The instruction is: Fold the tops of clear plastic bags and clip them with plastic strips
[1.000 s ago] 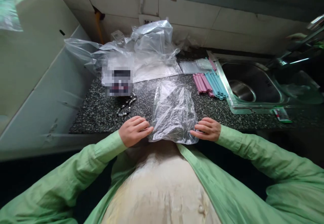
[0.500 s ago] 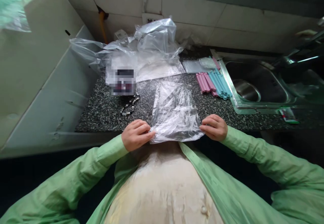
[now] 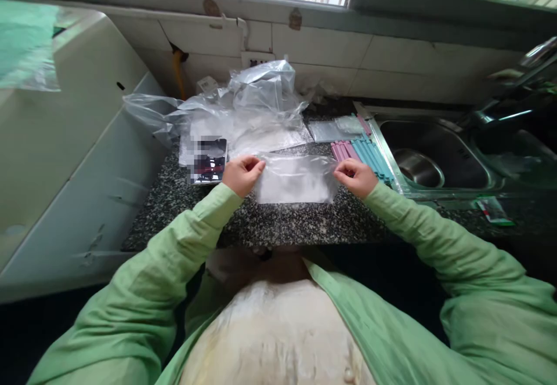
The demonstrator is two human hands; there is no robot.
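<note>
A clear plastic bag [image 3: 296, 185] is stretched between my two hands over the speckled counter [image 3: 300, 225]. My left hand [image 3: 242, 174] pinches one upper corner of it between thumb and fingers. At the opposite corner, my right hand [image 3: 355, 177] is closed on the film in the same way. The bag's lower edge hangs toward me, and its far side is hidden. Just left of my left hand lies a phone [image 3: 212, 162], partly blurred out. Beyond my right hand are several pink sticks [image 3: 343, 150] and blue sticks [image 3: 368, 152].
A heap of clear plastic [image 3: 265, 92] lies against the tiled wall at the back. Flat clear packets [image 3: 324, 130] lie behind the sticks. On the right is a sink [image 3: 478, 167] with a metal bowl [image 3: 418, 167] in it. A pale panel [image 3: 87, 135] stands along the left.
Both hands have moved away from my body, farther over the counter, carrying the bag. Its flat, crinkled sheet is now lifted and folded down toward me. The view has tilted up to show the window.
</note>
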